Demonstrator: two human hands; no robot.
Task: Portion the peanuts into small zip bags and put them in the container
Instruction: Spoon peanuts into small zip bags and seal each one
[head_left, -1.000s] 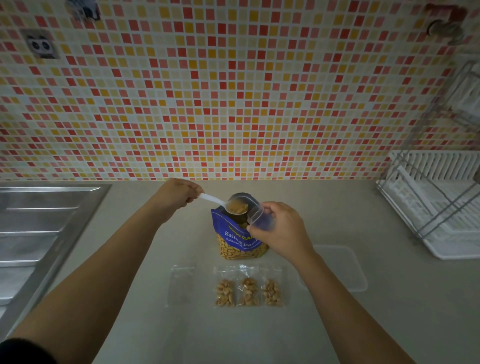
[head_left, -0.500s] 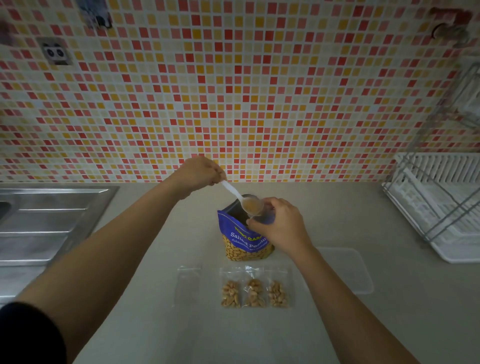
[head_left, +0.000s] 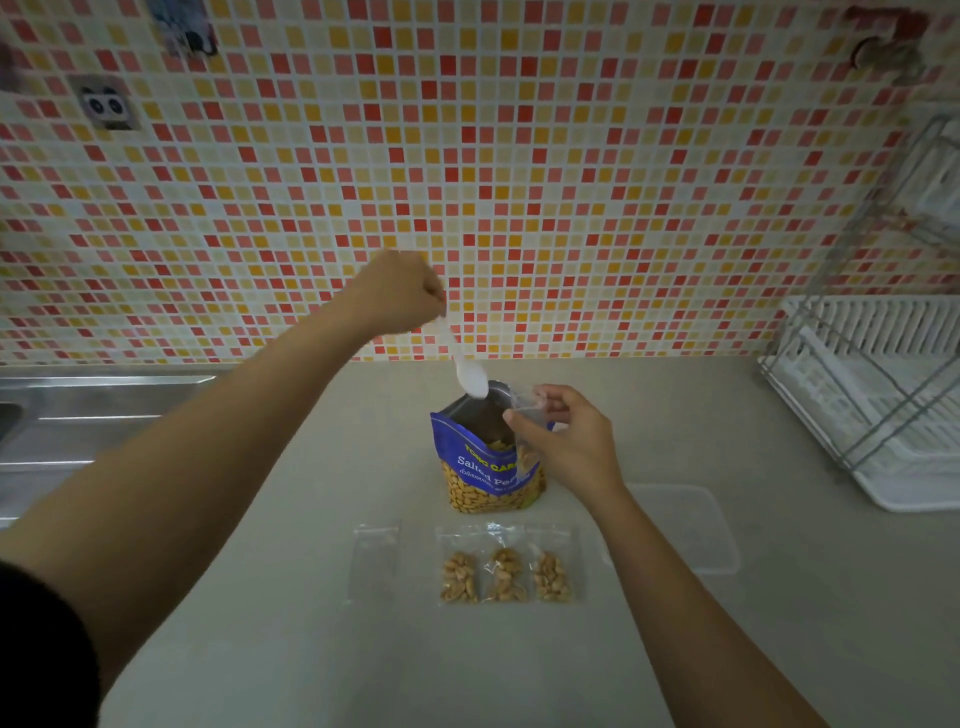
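Observation:
A blue peanut bag (head_left: 483, 467) stands open on the counter. My left hand (head_left: 400, 293) grips a white plastic spoon (head_left: 465, 366) raised steeply, its bowl tipped down over the mouth of a small clear zip bag (head_left: 527, 431). My right hand (head_left: 566, 439) pinches that zip bag open beside the blue bag's top; a few peanuts show inside it. Three filled zip bags (head_left: 504, 569) lie in a row in front, with one empty zip bag (head_left: 374, 561) to their left. A clear shallow container (head_left: 680, 525) sits to the right.
A steel sink drainboard (head_left: 78, 426) lies at the left. A white dish rack (head_left: 878, 395) with a wire frame stands at the right. The mosaic tile wall (head_left: 519, 182) runs behind the counter.
My left hand rose and tilted the spoon steeply downward; the peanuts left the spoon's bowl. My right hand kept holding the small bag open by the blue bag.

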